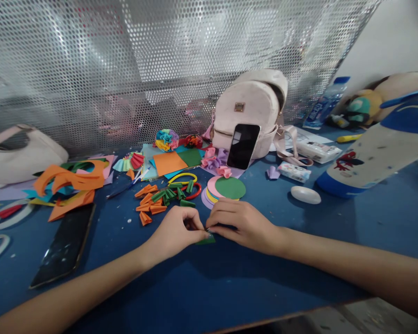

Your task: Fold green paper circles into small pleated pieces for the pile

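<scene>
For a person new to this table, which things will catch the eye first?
Probably the pale pink backpack at the back first, with a dark-screened phone propped against its front. The large white bottle with blue top and base, at right, also stands out. In the foreground, the left hand and right hand meet over small green paper, with bright orange folded pieces beyond the left hand.

No text is clearly readable: white lettering on the plastic bottle's blue label (314,114) is blurred, and the backpack's small plate (239,107) and white pack's print (294,172) are illegible.
</scene>
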`<state>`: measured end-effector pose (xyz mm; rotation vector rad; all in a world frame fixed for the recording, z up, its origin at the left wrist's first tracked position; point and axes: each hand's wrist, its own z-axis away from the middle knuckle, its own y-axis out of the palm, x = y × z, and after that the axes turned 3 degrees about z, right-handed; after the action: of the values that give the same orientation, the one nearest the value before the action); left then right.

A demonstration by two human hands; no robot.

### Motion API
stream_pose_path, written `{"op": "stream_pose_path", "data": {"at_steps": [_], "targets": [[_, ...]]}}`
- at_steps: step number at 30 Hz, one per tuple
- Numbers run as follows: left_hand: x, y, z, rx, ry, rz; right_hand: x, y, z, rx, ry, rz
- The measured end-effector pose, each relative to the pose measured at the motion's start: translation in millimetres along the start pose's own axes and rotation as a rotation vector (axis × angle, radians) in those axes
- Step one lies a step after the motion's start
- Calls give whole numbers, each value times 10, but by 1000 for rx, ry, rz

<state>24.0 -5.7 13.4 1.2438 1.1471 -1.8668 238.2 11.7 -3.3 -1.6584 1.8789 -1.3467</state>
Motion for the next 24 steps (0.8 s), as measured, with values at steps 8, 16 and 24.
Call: {"op": "stream_pose_path", "data": {"at_steps": [8, 16, 24], "targets": [[-51, 24, 70, -157, 283, -462, 44, 37, 5, -2, 105, -79], [-39, -69, 16, -3, 123, -250, 31, 4, 2, 49, 108, -36], [6, -78, -36, 70, 65, -53, 36, 36, 8, 118, 78, -33]]}}
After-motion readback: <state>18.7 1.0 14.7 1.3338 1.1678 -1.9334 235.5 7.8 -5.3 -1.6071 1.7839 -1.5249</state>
